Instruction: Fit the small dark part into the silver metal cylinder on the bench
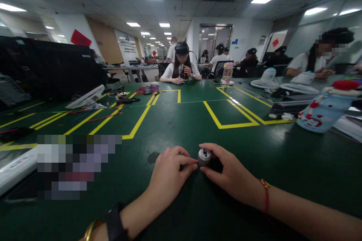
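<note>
A small silver cylinder (204, 156), like a little motor, stands on the green table (181, 120) close in front of me. My right hand (230, 175) wraps round it from the right, thumb and forefinger on its sides. My left hand (169, 176) is curled beside it, with the fingertips pinching at its left edge. A black watch and a gold bangle sit on my left wrist, a red string on my right.
Yellow tape lines (223, 118) mark boxes on the table. A white fan part (85, 99) and loose wires (118, 99) lie at the far left, a patterned bottle (325, 111) at the right. A person (181, 66) sits opposite; others work behind and to the right.
</note>
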`<act>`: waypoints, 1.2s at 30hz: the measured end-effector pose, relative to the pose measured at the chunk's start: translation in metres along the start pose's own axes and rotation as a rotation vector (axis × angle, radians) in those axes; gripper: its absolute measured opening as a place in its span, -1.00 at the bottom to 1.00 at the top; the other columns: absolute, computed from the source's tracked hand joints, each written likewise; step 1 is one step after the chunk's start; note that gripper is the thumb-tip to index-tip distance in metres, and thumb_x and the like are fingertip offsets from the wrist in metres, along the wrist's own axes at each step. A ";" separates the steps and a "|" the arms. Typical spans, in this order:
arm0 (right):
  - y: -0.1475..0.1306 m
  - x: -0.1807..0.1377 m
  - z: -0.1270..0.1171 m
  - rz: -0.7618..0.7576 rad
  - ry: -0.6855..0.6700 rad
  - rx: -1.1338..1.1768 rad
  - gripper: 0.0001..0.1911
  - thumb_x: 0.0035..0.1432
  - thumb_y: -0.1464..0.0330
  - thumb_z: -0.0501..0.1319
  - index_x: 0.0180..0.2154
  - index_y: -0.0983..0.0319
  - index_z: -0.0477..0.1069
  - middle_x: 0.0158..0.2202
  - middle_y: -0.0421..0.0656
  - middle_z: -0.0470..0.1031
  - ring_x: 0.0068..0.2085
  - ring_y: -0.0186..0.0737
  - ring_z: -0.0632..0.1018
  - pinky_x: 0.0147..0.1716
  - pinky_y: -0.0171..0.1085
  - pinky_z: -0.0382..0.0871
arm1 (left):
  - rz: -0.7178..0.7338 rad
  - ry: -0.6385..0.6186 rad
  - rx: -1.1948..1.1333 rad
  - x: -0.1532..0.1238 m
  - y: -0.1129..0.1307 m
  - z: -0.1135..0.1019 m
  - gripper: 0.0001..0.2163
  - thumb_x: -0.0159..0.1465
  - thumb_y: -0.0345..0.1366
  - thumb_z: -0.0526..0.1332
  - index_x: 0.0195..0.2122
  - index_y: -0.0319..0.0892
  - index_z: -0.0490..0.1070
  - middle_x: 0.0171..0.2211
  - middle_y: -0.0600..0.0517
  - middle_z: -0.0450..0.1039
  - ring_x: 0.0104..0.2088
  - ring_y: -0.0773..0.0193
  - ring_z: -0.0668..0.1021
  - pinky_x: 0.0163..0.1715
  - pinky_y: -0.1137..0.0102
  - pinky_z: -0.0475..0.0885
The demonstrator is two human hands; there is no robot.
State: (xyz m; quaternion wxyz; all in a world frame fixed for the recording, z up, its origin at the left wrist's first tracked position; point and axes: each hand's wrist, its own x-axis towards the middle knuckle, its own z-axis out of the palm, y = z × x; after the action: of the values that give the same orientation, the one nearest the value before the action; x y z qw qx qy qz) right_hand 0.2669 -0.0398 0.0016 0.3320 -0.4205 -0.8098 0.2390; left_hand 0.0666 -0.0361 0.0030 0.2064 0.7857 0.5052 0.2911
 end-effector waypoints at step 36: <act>-0.009 0.014 0.000 -0.161 -0.220 -0.350 -0.76 0.23 0.35 0.03 -0.25 0.17 0.48 -0.22 -0.16 0.44 -0.17 -0.28 0.40 -0.17 -0.25 0.30 | -0.285 0.072 -0.174 -0.007 -0.034 -0.045 -0.71 0.22 -0.08 0.08 -0.26 -0.13 0.49 -0.29 0.01 0.50 -0.28 0.16 0.49 -0.31 0.37 0.31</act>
State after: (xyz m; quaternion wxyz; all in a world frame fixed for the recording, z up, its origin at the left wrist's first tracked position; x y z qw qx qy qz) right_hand 0.2565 -0.0331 0.0120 0.1818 -0.3769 -0.9013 0.1120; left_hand 0.0118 -0.0278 0.0138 0.2948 0.6744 0.5914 0.3296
